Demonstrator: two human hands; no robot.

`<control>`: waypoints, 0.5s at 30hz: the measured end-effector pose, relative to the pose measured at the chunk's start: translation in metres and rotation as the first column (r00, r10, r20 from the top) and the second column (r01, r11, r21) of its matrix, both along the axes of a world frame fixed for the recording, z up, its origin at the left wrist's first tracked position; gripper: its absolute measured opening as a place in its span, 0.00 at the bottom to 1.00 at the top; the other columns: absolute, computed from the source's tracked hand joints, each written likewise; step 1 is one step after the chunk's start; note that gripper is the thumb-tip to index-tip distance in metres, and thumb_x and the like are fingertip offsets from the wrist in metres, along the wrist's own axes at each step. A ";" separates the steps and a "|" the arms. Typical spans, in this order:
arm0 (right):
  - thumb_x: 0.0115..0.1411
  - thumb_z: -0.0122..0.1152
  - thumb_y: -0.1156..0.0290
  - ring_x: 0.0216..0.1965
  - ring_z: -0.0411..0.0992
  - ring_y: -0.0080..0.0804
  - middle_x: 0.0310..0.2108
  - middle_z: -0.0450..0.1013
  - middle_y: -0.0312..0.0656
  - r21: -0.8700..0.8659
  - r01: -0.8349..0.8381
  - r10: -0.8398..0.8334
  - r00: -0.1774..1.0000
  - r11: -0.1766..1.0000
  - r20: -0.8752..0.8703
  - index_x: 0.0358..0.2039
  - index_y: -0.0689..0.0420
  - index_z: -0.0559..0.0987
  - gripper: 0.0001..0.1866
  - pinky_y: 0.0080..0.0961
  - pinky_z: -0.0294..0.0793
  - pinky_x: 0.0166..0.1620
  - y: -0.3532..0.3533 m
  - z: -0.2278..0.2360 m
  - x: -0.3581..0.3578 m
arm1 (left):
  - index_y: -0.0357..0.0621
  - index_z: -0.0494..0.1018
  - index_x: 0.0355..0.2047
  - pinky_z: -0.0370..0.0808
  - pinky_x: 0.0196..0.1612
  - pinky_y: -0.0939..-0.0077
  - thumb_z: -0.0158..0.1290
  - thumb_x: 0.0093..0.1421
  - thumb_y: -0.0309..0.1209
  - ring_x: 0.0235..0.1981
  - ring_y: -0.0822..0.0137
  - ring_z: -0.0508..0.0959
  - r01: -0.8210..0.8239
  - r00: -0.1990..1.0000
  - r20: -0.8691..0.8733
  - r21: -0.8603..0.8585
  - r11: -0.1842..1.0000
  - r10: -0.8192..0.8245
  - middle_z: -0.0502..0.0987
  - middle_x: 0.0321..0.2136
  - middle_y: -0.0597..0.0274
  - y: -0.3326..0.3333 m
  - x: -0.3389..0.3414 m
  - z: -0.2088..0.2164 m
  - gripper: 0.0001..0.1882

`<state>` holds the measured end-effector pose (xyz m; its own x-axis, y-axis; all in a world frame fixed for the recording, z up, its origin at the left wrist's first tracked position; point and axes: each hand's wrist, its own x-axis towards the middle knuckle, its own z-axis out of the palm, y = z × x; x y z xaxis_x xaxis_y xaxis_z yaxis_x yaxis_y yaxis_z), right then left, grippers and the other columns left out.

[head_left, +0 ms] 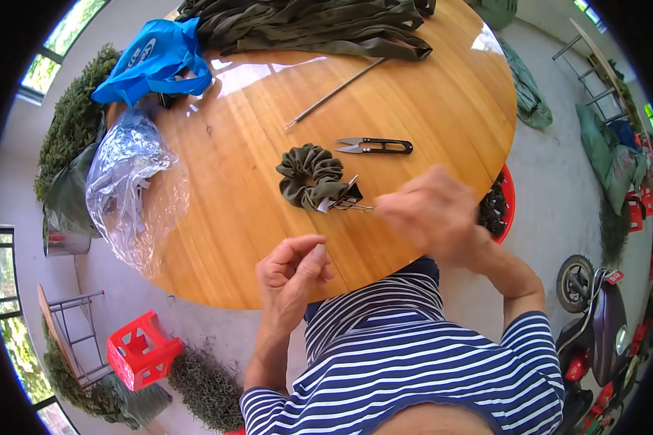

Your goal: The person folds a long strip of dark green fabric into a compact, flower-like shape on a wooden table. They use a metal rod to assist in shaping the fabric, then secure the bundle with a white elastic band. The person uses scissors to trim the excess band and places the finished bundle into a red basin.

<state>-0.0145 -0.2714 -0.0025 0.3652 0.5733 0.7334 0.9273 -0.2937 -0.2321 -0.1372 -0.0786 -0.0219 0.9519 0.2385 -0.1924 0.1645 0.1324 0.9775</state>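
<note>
The person's left hand was near the centre of the frame, below the middle, its fingers curled and thumb drawn in close to the forefinger; whether anything thin was pinched there could not be told. The right hand, right of centre, was blurred, its fingers bent in; its grip could not be made out.

Above and between the hands, apart from the left one, a gathered dark green fabric ring lay on a glossy wooden table. A black binder clip was fastened at its lower right edge, near the right hand. Just above and right lay black-handled thread snips, and higher up, a thin metal rod lay slantwise.

Dark green fabric strips were heaped at the top of the frame, a blue bag sat at upper left, and clear plastic wrapping hung over the table's left edge. A red stool stood on the floor at lower left.
</note>
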 end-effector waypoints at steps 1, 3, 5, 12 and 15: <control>0.41 0.64 0.75 0.23 0.67 0.26 0.21 0.67 0.33 -0.042 -0.017 0.018 1.000 0.999 0.016 0.27 0.54 0.77 0.10 0.19 0.66 0.23 0.017 -0.003 -0.003 | 0.33 0.71 0.37 0.71 0.26 0.84 0.49 0.58 0.26 0.21 0.75 0.74 -0.033 0.999 0.023 -0.023 0.999 0.034 0.75 0.23 0.61 0.001 0.001 -0.003 0.09; 0.40 0.66 0.74 0.22 0.66 0.26 0.20 0.65 0.32 -0.126 -0.005 0.011 0.999 0.992 0.049 0.28 0.54 0.78 0.11 0.19 0.64 0.21 0.036 -0.006 -0.004 | 0.34 0.70 0.40 0.71 0.26 0.84 0.49 0.58 0.25 0.22 0.74 0.75 -0.068 0.997 0.021 -0.064 0.996 0.069 0.75 0.25 0.60 0.000 0.001 -0.007 0.10; 0.39 0.66 0.73 0.21 0.65 0.25 0.18 0.62 0.32 -0.207 0.058 -0.040 0.995 0.977 0.089 0.28 0.54 0.78 0.11 0.19 0.64 0.20 0.046 -0.009 0.003 | 0.34 0.69 0.40 0.71 0.26 0.84 0.49 0.58 0.25 0.23 0.74 0.75 -0.101 0.994 0.032 -0.118 0.988 0.105 0.75 0.27 0.60 -0.003 0.001 -0.008 0.11; 0.50 0.61 0.73 0.19 0.62 0.14 0.20 0.67 0.29 -0.035 -0.066 0.017 0.653 0.997 -0.757 0.25 0.56 0.77 0.03 0.16 0.62 0.21 0.056 0.014 0.010 | 0.34 0.68 0.43 0.72 0.37 0.81 0.50 0.57 0.25 0.35 0.72 0.75 -0.093 0.982 0.146 -0.191 0.977 0.122 0.74 0.36 0.57 -0.009 0.017 -0.009 0.13; 0.50 0.61 0.73 0.21 0.67 0.19 0.17 0.69 0.33 0.194 0.044 0.183 0.182 0.980 -0.966 0.24 0.60 0.77 0.05 0.16 0.66 0.25 0.061 0.033 0.007 | 0.35 0.68 0.44 0.70 0.44 0.76 0.51 0.56 0.25 0.42 0.68 0.73 -0.146 0.956 0.265 0.058 0.988 0.126 0.72 0.41 0.53 -0.008 0.024 0.000 0.15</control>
